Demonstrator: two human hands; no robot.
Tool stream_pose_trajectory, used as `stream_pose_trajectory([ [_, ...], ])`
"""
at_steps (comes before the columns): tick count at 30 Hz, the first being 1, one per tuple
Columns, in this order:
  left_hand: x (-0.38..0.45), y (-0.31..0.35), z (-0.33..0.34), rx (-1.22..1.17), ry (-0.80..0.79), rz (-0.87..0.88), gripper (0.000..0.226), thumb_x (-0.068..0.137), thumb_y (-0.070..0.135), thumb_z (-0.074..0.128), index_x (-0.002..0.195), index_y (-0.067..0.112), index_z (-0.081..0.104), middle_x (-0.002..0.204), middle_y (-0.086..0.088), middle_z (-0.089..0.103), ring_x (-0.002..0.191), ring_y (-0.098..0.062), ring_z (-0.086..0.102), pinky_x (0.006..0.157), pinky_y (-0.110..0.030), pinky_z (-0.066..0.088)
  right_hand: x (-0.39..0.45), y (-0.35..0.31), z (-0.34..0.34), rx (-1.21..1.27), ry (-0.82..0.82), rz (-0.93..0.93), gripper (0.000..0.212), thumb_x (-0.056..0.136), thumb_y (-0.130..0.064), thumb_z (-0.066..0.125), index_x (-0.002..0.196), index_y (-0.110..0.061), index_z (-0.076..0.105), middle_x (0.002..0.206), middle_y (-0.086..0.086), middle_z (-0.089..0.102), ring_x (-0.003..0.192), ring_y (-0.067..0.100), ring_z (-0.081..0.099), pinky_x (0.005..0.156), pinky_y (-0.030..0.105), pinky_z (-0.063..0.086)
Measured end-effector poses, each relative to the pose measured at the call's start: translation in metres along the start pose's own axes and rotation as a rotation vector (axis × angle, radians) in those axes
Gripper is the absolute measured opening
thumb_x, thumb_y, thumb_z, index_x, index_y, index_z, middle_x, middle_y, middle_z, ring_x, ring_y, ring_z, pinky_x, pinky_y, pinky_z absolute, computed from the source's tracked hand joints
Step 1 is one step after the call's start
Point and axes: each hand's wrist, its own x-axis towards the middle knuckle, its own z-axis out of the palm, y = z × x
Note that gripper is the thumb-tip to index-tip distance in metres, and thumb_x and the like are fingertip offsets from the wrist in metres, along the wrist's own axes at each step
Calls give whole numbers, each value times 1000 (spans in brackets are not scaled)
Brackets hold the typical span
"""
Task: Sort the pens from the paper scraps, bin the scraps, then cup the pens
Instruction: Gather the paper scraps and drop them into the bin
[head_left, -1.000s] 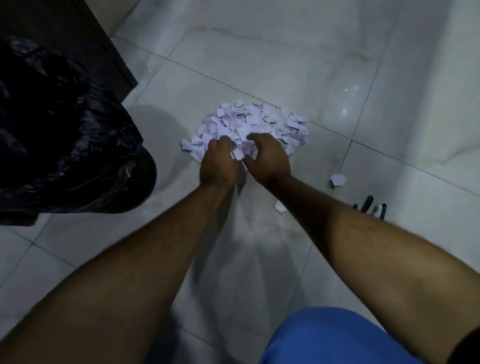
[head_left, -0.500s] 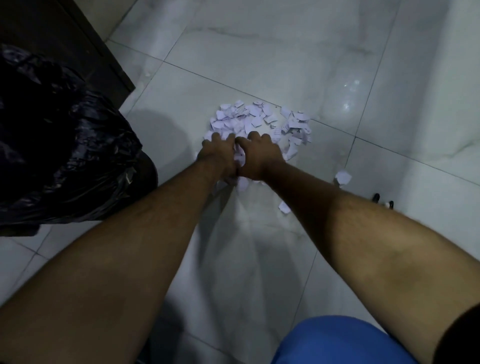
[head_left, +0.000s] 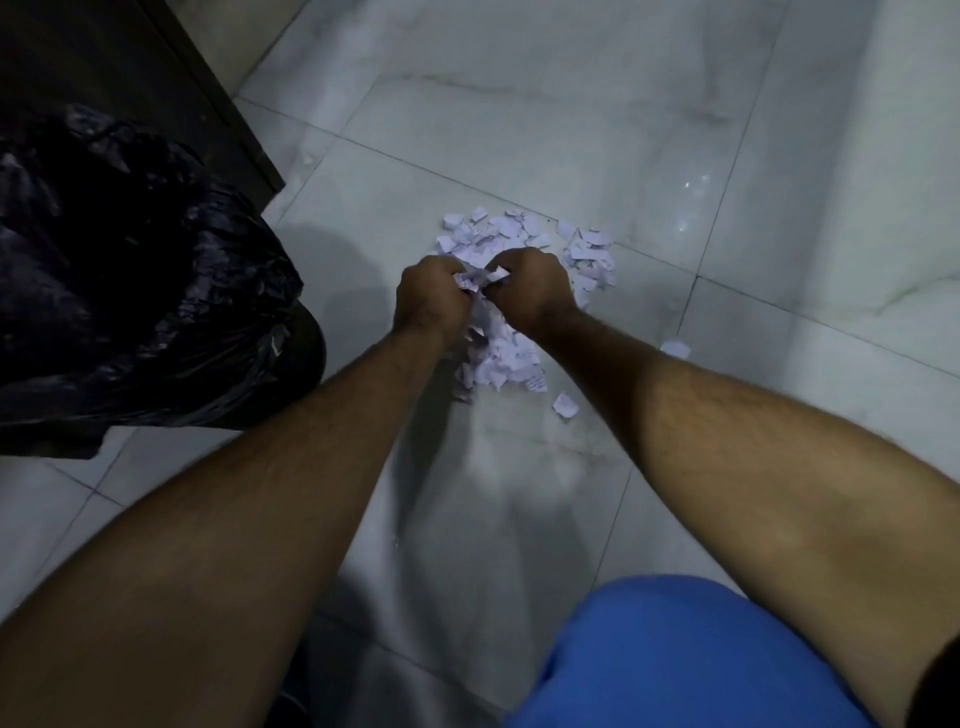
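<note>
A heap of small white paper scraps lies on the grey tiled floor in the middle of the view. My left hand and my right hand are side by side over the heap, both closed around a bunch of scraps held between them. More scraps trail down below the hands. A bin lined with a black plastic bag stands at the left. No pens show in this frame; my right forearm covers the floor at the right.
A dark wooden cabinet edge runs behind the bin at top left. Two loose scraps lie apart at the right, one beside my forearm and another below the heap. My blue-clad knee fills the bottom right.
My hands closed on a bunch of scraps and lifted slightly, dragging part of the heap toward me. The pen tips seen at the right earlier are now hidden behind my right forearm.
</note>
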Motion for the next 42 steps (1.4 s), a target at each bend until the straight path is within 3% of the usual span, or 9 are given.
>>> stream_pose_trajectory([
  [7, -15, 45, -90, -84, 97, -70, 11, 82, 15, 65, 73, 13, 60, 91, -16, 71, 83, -29, 64, 66, -24, 38, 2, -72, -65, 179, 8, -1, 13, 80, -23, 68, 82, -12, 75, 81, 0, 73, 77, 17, 65, 64, 21, 42],
  [13, -19, 60, -190, -200, 205, -122, 25, 79, 22, 67, 60, 10, 57, 81, -20, 72, 82, -35, 71, 69, -34, 58, 1, -164, -114, 278, 13, -31, 39, 77, -19, 66, 48, -14, 42, 45, -5, 45, 45, 8, 42, 42, 13, 28],
  [19, -28, 16, -283, -226, 355, -233, 19, 82, 24, 68, 82, 5, 71, 93, -17, 74, 91, -29, 71, 76, -34, 57, -4, -273, -92, 339, -4, -140, 34, 84, -29, 67, 58, -15, 52, 75, 11, 68, 83, 31, 68, 66, 28, 44],
  [21, -35, -9, -298, -198, 394, -296, 25, 85, 31, 68, 78, 7, 68, 96, -20, 72, 94, -31, 69, 75, -34, 53, -9, -300, -69, 337, -47, -164, 25, 90, -30, 64, 75, -10, 65, 94, 18, 72, 96, 35, 68, 73, 32, 47],
  [24, -41, -53, -298, -178, 413, -396, 29, 87, 38, 65, 88, 9, 71, 100, -17, 72, 95, -32, 69, 76, -32, 52, -17, -320, -27, 321, -126, -180, 31, 94, -29, 60, 94, 0, 69, 103, 22, 71, 101, 38, 66, 80, 37, 50],
  [28, -44, -102, -270, -82, 281, -466, 24, 89, 31, 57, 98, 13, 71, 111, -17, 70, 103, -34, 65, 80, -29, 46, -21, -319, 19, 117, -325, -255, 35, 99, -32, 54, 112, -5, 70, 114, 21, 69, 110, 36, 63, 88, 33, 48],
  [30, -48, -110, -255, -122, 272, -482, 25, 91, 33, 55, 99, 15, 70, 111, -16, 69, 103, -34, 64, 79, -28, 45, -21, -314, 27, 27, -371, -288, 35, 96, -35, 58, 108, -5, 71, 110, 18, 70, 106, 35, 64, 86, 33, 49],
  [34, -51, -107, -243, -202, 362, -535, 30, 97, 26, 44, 109, 13, 68, 120, -13, 65, 112, -31, 58, 78, -24, 33, -26, -312, 18, 14, -328, -381, 31, 85, -29, 68, 109, -9, 71, 111, 13, 71, 104, 32, 65, 86, 33, 51],
  [42, -65, -58, -259, 44, 333, -361, 32, 81, 27, 58, 111, 23, 65, 119, -11, 65, 108, -33, 61, 89, -36, 52, -38, -289, -35, 272, -100, -288, 35, 81, -11, 58, 112, -21, 72, 111, 1, 74, 103, 22, 67, 90, 28, 51],
])
